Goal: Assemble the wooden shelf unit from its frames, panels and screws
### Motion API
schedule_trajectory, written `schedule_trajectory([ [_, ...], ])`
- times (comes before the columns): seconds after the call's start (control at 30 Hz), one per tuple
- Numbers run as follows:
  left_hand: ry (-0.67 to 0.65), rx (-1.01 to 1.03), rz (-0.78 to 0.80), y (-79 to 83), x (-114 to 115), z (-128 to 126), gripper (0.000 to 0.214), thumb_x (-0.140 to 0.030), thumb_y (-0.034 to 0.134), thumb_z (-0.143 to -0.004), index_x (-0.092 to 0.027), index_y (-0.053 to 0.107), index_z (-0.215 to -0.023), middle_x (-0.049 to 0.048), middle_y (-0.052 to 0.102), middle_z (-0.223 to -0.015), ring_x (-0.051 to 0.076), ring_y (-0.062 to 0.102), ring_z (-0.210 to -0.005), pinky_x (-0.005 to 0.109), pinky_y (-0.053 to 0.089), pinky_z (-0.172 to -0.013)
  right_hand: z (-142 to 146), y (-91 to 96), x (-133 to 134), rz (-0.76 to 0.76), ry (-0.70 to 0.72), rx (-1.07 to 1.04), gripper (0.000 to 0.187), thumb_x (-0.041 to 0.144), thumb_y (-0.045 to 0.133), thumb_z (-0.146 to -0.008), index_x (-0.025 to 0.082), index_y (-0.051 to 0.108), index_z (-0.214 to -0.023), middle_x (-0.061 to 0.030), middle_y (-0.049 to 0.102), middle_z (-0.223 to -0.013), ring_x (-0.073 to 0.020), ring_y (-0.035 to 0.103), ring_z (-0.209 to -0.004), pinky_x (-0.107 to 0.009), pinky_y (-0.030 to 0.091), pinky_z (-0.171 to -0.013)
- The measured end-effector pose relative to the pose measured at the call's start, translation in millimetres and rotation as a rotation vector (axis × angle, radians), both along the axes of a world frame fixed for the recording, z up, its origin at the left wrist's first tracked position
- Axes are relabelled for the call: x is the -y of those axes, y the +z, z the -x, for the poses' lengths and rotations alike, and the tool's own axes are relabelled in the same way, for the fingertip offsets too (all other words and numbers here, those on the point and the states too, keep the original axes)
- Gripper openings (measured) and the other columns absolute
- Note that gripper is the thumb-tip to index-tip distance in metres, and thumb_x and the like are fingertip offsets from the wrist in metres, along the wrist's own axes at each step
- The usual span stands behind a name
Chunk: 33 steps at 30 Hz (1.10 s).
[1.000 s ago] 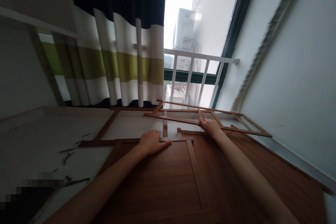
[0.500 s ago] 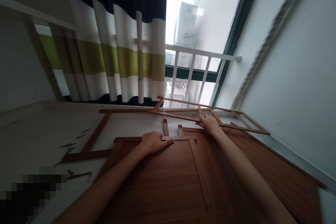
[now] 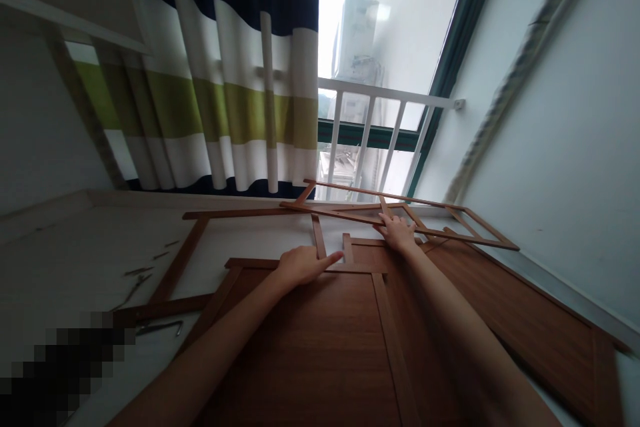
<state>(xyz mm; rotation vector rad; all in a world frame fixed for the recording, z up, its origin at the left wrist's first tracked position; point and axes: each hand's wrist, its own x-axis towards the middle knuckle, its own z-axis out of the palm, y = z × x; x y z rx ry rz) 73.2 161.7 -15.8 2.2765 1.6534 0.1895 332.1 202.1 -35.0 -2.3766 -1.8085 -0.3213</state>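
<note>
A dark brown wooden panel [image 3: 320,340] with raised frame strips lies on the pale floor in front of me. My left hand [image 3: 303,263] rests flat on its far top rail, fingers pointing right. My right hand [image 3: 397,232] grips a thin, light wooden ladder-like frame [image 3: 470,230] that lies tilted over the panel's far edge and reaches toward the right wall. A larger open wooden frame [image 3: 193,247] lies flat on the floor beyond and left of the panel.
A striped navy, white and green curtain [image 3: 225,80] hangs at the back left. A white window railing [image 3: 380,120] stands behind the frames. The white wall [image 3: 575,147] is close on the right. Small metal hardware pieces [image 3: 150,273] lie scattered on the floor at left.
The view has shifted slightly; both hands sit a little farther along the panel. My right hand keeps its hold on the thin frame, and the floor frame shows more at the left.
</note>
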Motion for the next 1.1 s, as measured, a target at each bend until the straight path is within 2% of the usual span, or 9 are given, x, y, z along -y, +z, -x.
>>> schedule_trajectory([
  [0.1,0.146,0.035,0.021,2.5,-22,-18,0.076,-0.069,0.017,-0.076,-0.008,0.056,-0.100,0.0211,0.060,-0.105,0.033,0.056,-0.099,0.036,0.043,-0.075,0,-0.2,2,-0.030,0.007,0.001,0.042,0.052,0.034,-0.089,0.031,0.041,-0.125,-0.0079,0.050,-0.114,-0.0264,0.040,-0.108,-0.059,0.016,-0.091],
  [0.17,0.238,0.064,0.003,0.9,-36,-31,0.067,-0.055,0.027,-0.082,-0.001,0.038,-0.121,0.0243,0.054,-0.115,0.031,0.054,-0.104,0.035,0.043,-0.078,0,-0.1,4,-0.056,0.006,0.011,0.040,0.050,0.033,-0.090,0.029,0.044,-0.123,-0.0084,0.051,-0.112,-0.0262,0.040,-0.107,-0.060,0.013,-0.092],
  [0.27,0.276,0.101,-0.029,-6.1,-47,-44,0.061,-0.034,0.037,-0.084,0.002,0.019,-0.130,0.0238,0.052,-0.118,0.028,0.054,-0.106,0.032,0.042,-0.081,0,0.1,7,-0.077,0.012,0.027,0.037,0.047,0.032,-0.091,0.027,0.047,-0.118,-0.0086,0.052,-0.110,-0.0258,0.040,-0.106,-0.060,0.010,-0.092],
  [0.4,0.245,0.104,-0.073,-17.0,-44,-45,0.059,-0.021,0.036,-0.084,0.000,0.013,-0.134,0.0231,0.055,-0.114,0.027,0.055,-0.105,0.031,0.042,-0.082,-3,1.7,7,-0.057,0.039,0.039,0.036,0.047,0.032,-0.091,0.025,0.051,-0.112,-0.0086,0.053,-0.107,-0.0248,0.042,-0.104,-0.056,0.011,-0.094],
  [0.5,0.211,0.070,-0.080,-20.5,-40,-41,0.053,-0.018,0.038,-0.083,-0.001,0.023,-0.131,0.0215,0.058,-0.109,0.025,0.057,-0.102,0.032,0.042,-0.083,-6,3.1,4,-0.036,0.049,0.038,0.038,0.049,0.036,-0.089,0.024,0.050,-0.113,-0.0099,0.052,-0.107,-0.0258,0.041,-0.105,-0.053,0.013,-0.094],
  [0.63,0.172,0.008,-0.089,-19.8,-38,-37,0.041,-0.028,0.043,-0.085,-0.006,0.041,-0.120,0.0150,0.061,-0.104,0.021,0.059,-0.096,0.036,0.044,-0.083,-8,2.7,2,-0.007,0.057,0.027,0.042,0.052,0.038,-0.088,0.023,0.049,-0.116,-0.0098,0.051,-0.107,-0.0265,0.041,-0.107,-0.052,0.016,-0.094],
  [0.77,0.120,-0.045,-0.145,-16.8,-36,-35,0.036,-0.027,0.047,-0.077,-0.008,0.054,-0.106,0.0176,0.063,-0.099,0.027,0.059,-0.096,0.035,0.046,-0.078,-7,1.3,4,0.023,0.072,0.022,0.048,0.053,0.040,-0.087,0.018,0.046,-0.118,-0.0083,0.049,-0.111,-0.0252,0.041,-0.109,-0.050,0.023,-0.095],
  [0.93,0.018,-0.106,-0.204,-11.6,-32,-32,0.037,-0.030,0.047,-0.071,-0.008,0.059,-0.099,0.0191,0.063,-0.097,0.030,0.059,-0.092,0.036,0.046,-0.076,-5,1.0,4,0.045,0.065,0.013,0.046,0.050,0.041,-0.088,0.017,0.046,-0.119,-0.0083,0.047,-0.115,-0.0243,0.041,-0.110,-0.049,0.026,-0.095],
  [1.1,-0.077,-0.151,-0.217,-7.8,-30,-29,0.031,-0.027,0.045,-0.071,-0.011,0.065,-0.089,0.0177,0.064,-0.097,0.028,0.059,-0.093,0.034,0.046,-0.078,3,1.5,2,0.046,0.028,-0.005,0.047,0.050,0.040,-0.088,0.018,0.042,-0.123,-0.0089,0.045,-0.118,-0.0254,0.039,-0.113,-0.051,0.024,-0.096],
])
